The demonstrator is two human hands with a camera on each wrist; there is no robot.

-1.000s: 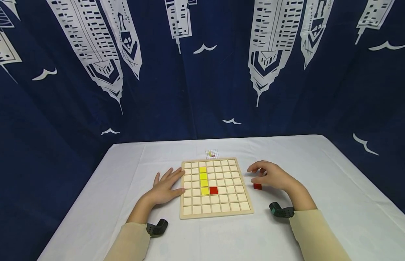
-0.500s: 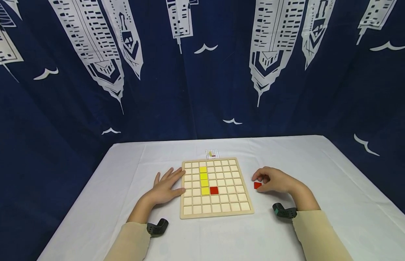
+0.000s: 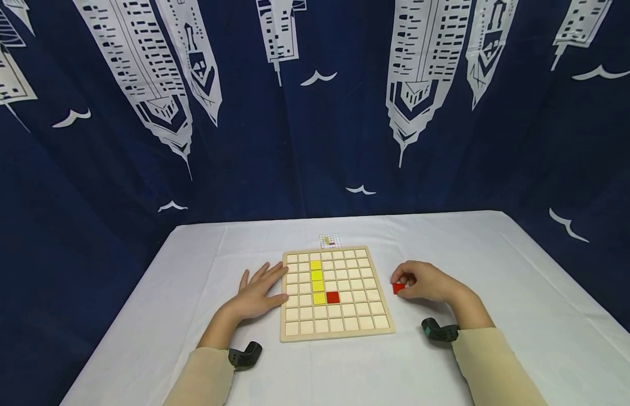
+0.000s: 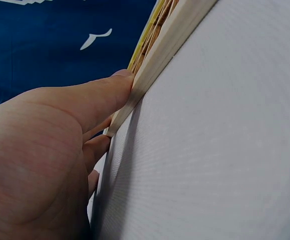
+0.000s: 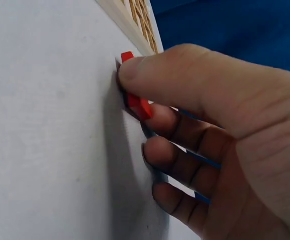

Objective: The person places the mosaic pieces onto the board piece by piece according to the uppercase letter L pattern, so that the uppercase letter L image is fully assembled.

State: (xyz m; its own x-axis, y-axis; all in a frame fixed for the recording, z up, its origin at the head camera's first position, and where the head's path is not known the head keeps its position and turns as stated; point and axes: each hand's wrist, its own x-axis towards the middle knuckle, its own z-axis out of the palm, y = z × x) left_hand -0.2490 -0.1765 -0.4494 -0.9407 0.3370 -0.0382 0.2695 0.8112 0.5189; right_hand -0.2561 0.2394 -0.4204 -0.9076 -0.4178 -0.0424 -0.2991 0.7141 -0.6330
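My right hand [image 3: 428,282] pinches a small red square tile [image 3: 398,288] between thumb and fingers, just right of the board. In the right wrist view the thumb covers the middle of the red tile [image 5: 140,108], close to the cloth. My left hand [image 3: 255,294] lies with fingers spread, its fingertips and thumb touching the left edge of the wooden grid board [image 3: 337,336]. In the left wrist view the thumb [image 4: 102,97] rests against the board's rim [image 4: 160,55]. The board bears cream squares, a column of several yellow squares [image 3: 317,286] and one red square [image 3: 333,297].
A small printed grid card [image 3: 330,241] with yellow and red marks lies just behind the board. The white cloth [image 3: 355,372] covers the table. A dark blue curtain [image 3: 294,141] with white buildings hangs behind it.
My right hand has come down and toward me, and its thumb and fingers have closed on the red tile, which has shifted slightly left. The left hand and the board have stayed put.
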